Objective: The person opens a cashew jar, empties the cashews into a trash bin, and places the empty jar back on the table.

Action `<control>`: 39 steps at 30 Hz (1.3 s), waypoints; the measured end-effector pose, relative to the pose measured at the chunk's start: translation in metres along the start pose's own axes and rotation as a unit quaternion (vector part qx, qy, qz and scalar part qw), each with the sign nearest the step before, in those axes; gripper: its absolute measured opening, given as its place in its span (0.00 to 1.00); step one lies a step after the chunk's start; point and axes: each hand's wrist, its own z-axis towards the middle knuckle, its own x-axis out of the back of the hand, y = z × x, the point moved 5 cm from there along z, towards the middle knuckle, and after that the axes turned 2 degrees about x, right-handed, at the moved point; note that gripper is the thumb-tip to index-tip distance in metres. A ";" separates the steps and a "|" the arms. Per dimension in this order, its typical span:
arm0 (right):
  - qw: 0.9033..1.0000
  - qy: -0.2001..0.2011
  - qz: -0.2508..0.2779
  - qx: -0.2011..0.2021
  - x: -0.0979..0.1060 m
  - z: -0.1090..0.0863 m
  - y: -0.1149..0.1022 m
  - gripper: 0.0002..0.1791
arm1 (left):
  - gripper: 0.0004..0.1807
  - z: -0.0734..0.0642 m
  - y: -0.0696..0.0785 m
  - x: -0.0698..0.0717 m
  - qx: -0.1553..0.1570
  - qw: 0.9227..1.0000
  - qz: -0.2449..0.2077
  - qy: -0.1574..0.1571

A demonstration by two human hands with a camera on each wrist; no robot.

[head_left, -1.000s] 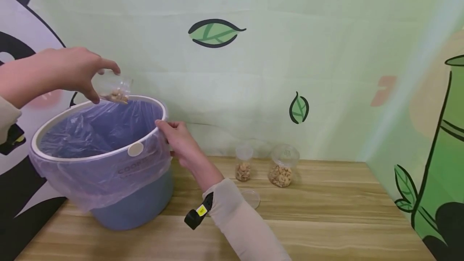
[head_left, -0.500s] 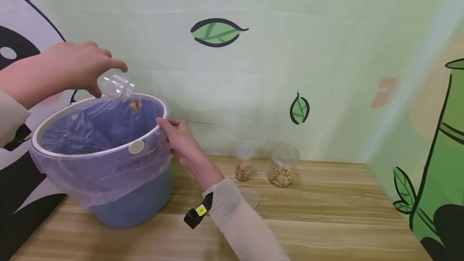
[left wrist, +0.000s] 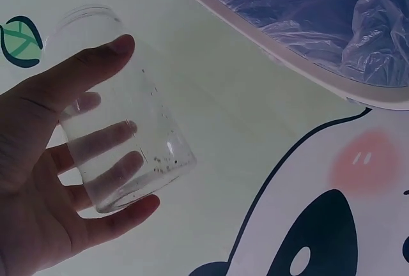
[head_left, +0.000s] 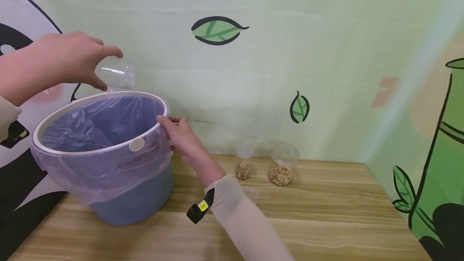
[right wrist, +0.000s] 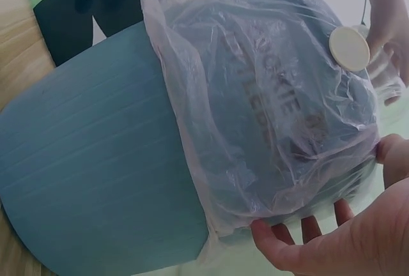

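Note:
My left hand point(head_left: 69, 61) grips a clear jar point(left wrist: 128, 116) lying nearly on its side above the far rim of a blue trash bin point(head_left: 137, 196). In the left wrist view the jar holds no nuts, just a few dark crumbs clinging inside near its base. A thin plastic bag point(head_left: 105, 180) lines the bin and hangs over its white rim point(head_left: 99, 150). On the bin's right side, my right hand point(head_left: 183, 136) pinches the rim, thumb on top. In the right wrist view its fingers point(right wrist: 271, 241) lie against the bagged outer wall.
Two clear jars with nuts, a narrow one point(head_left: 243, 166) and a wider one point(head_left: 281, 170), stand at the back of the wooden table point(head_left: 326, 204). A clear round lid point(head_left: 251, 195) lies in front of them, partly behind the right sleeve. A printed green backdrop point(head_left: 326, 31) rises behind.
Nuts lay in the left hand's jar, then fell from its mouth into the bin; now none show in it. The left hand has risen slightly, levelling the jar. The right hand keeps its place.

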 end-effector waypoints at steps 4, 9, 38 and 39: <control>1.000 -0.009 -0.008 0.005 0.000 0.002 -0.002 0.26 | 0.57 -0.002 -0.008 0.000 0.026 1.000 0.001 -0.004; 1.000 -0.013 -0.019 0.004 -0.001 0.003 -0.002 0.25 | 0.58 -0.005 -0.012 0.002 0.041 0.999 0.001 0.002; 0.998 -0.043 -0.038 -0.005 0.000 0.004 0.001 0.28 | 0.61 -0.014 -0.009 0.008 0.135 0.984 -0.103 0.060; 0.998 -0.048 -0.042 -0.005 0.001 0.004 0.001 0.30 | 0.62 -0.013 -0.009 0.008 0.135 0.983 -0.105 0.060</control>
